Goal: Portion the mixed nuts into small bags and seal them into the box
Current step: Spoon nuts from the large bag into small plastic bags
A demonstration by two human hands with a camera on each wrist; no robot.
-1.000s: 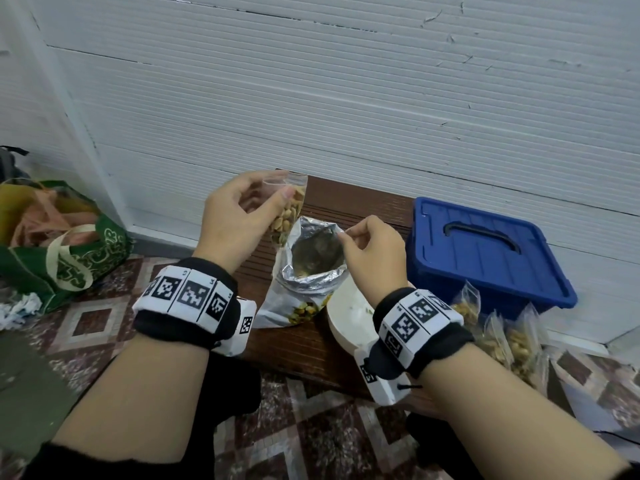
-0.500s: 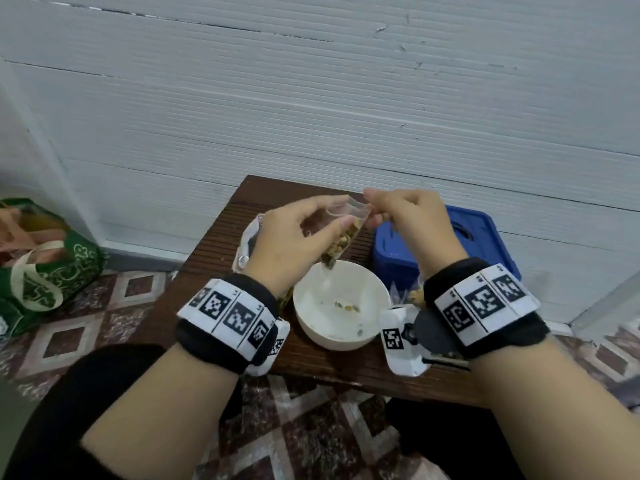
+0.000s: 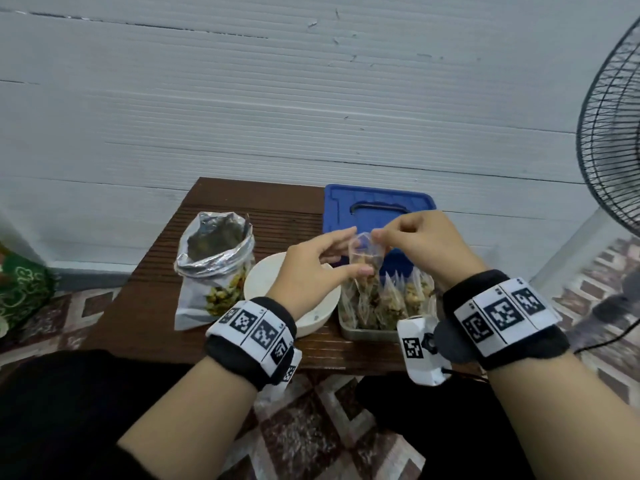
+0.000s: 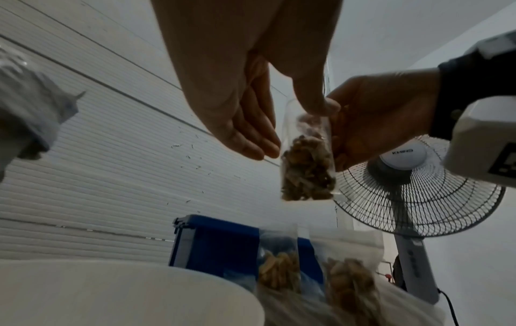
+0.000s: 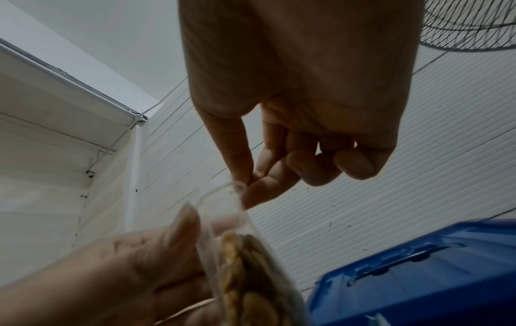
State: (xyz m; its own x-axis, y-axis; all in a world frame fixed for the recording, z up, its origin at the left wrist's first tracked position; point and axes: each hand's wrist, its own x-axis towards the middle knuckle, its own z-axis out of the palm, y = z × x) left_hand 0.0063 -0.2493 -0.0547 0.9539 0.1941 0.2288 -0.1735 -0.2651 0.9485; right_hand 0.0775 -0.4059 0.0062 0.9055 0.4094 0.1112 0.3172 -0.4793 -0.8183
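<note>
Your hands hold a part-filled bag (image 3: pixel 366 258) above the counter (image 3: pixel 152 299): left hand (image 3: pixel 313 271) pinches its middle, right hand (image 3: pixel 415 242) its unsealed mouth. Below, several filled bags (image 3: pixel 388 303) stand in a tray (image 3: pixel 363 333) (a good share done). Beyond, the blue box (image 3: pixel 377 206) is shut, nothing visibly packed.

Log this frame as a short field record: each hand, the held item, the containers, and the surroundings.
left hand: holds small clear bag of nuts
right hand: pinches that bag's top edge
filled bags: upright in shallow tray
blue box: lid on, behind tray
white bowl: beside tray, under left hand
foil nut pouch: open, left of bowl
fan: far right
</note>
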